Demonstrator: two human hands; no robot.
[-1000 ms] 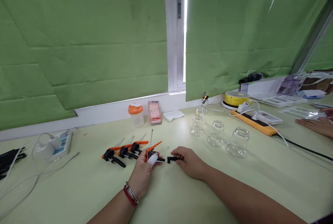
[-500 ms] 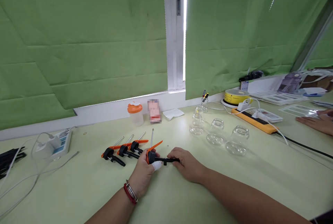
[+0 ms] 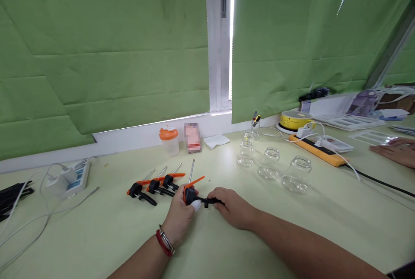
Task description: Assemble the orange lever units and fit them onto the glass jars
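Between my hands is a black lid assembly (image 3: 189, 195) with an orange strip, a thin metal rod pointing away and a slim black stem reaching right. My left hand (image 3: 180, 210), its thumb wrapped in white, is closed around the round black lid end. The fingers of my right hand (image 3: 231, 203) pinch the far end of the black stem. Just left of my left hand lie three similar assemblies, the leftmost black-and-orange one (image 3: 138, 190) among them. To the right stand several clear glass jars, with a round-bottomed glass jar (image 3: 269, 162) in the middle.
An orange-lidded plastic cup (image 3: 169, 141) and a white tissue (image 3: 216, 141) are by the wall. White power strip (image 3: 78, 179) and cables lie left; an orange power strip (image 3: 317, 150) lies right. Another person's hand (image 3: 397, 151) rests at the far right.
The held assembly has tilted slightly, its metal rod leaning a bit more to the right. Both hands keep their grip in nearly the same place.
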